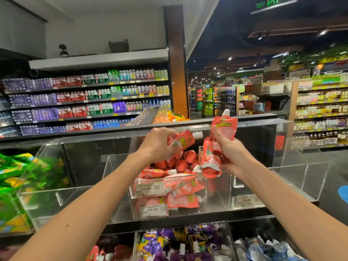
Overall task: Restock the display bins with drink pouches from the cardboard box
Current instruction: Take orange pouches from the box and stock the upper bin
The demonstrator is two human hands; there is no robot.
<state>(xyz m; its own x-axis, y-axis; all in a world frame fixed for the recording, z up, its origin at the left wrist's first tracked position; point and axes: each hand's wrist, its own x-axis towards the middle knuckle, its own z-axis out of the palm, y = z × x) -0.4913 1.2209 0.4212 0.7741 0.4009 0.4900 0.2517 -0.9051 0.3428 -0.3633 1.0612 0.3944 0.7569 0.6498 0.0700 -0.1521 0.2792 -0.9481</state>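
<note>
- Purple grape-printed pouches lie nearest, filling a lower bin at the bottom edge, with dark red packs to their left and blue-and-white pouches to their right; their writing is too blurred to read.
- Green and yellow packets are heaped in a clear bin at the far left.
- Wall shelves behind carry shrink-wrapped bottled water in purple, red and green packs, with labels too small to read.
- Left hand curls round one red pouch, which lies tilted with its white cap pointing right, above the middle bin.
- Middle bin, of clear acrylic, holds a heap of red pouches. Two white price tags on its front, one above the other, each read "14.90".
- Right hand grips two pouches just right of the heap: an upright pouch, spout up, with yellow letters ending in "EC", and a hanging pouch drooping over the bin's front edge.
- Right bin, also clear acrylic, bears another "14.90" tag.
- Far aisle shelves hold bottles behind yellow price strips.
</note>
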